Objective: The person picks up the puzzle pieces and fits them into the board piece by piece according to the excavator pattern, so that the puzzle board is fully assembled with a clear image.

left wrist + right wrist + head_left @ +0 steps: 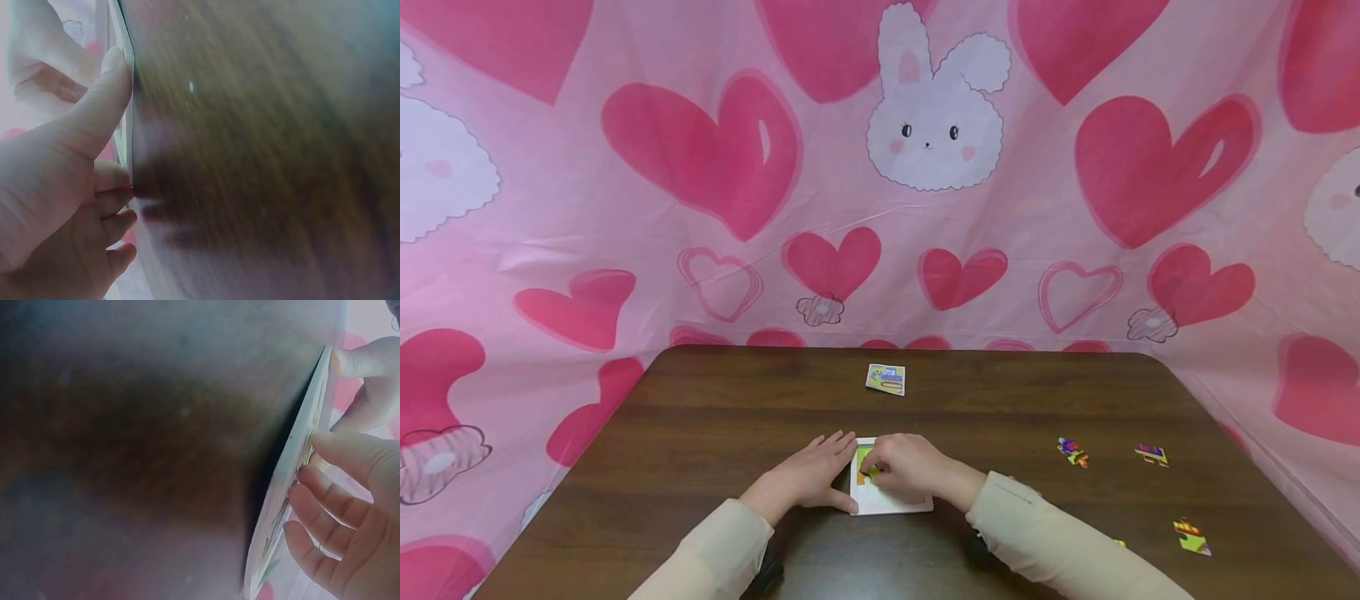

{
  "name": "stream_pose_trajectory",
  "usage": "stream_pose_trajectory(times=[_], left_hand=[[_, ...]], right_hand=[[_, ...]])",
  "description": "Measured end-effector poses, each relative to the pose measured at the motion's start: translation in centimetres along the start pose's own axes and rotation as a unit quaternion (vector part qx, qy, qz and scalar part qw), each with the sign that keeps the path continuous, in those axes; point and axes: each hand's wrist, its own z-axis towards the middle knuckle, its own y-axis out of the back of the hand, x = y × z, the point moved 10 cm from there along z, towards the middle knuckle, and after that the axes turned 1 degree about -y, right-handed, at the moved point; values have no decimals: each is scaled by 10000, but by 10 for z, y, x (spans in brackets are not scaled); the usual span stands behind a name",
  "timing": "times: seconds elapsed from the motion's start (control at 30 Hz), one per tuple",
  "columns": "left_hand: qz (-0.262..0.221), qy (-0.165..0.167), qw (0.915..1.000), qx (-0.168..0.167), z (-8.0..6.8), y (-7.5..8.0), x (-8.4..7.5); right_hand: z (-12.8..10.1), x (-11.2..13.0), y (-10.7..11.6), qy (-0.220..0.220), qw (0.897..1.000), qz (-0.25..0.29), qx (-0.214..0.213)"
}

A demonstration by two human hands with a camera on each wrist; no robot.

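My left hand (808, 477) lies flat against the left edge of the white puzzle tray (891, 500), thumb along its near corner and fingers straight beside it, so the tray cannot slide on the smooth worktop (715, 417) while I press into it; that hand's grip is released and merely braces. The left wrist view shows the same thing: my thumb (103, 100) pushed up to the tray's thin edge.

My right hand (910, 465) rests over the tray's far left part, fingers curled down on a green and orange puzzle piece (865, 462) lying in the tray. The fingertips cover most of it, so I cannot tell if I pinch it or only press it.

Right of the tray, well apart from it, lie three loose pieces (1073, 452) (1152, 454) (1192, 537), spread out face up. Beyond the tray, toward the pink curtain (880, 167), sits a small picture card (886, 379).
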Motion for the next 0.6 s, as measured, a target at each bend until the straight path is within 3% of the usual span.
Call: stream_pose_trajectory(times=[0.37,0.6], left_hand=[[-24,45,10000,24,-2,1,-1],[-114,193,9997,117,-1,-2,2]], right_hand=[[-9,-14,18,-171,9985,449,-254],[-30,-43,44,-669,9940,759,-420]])
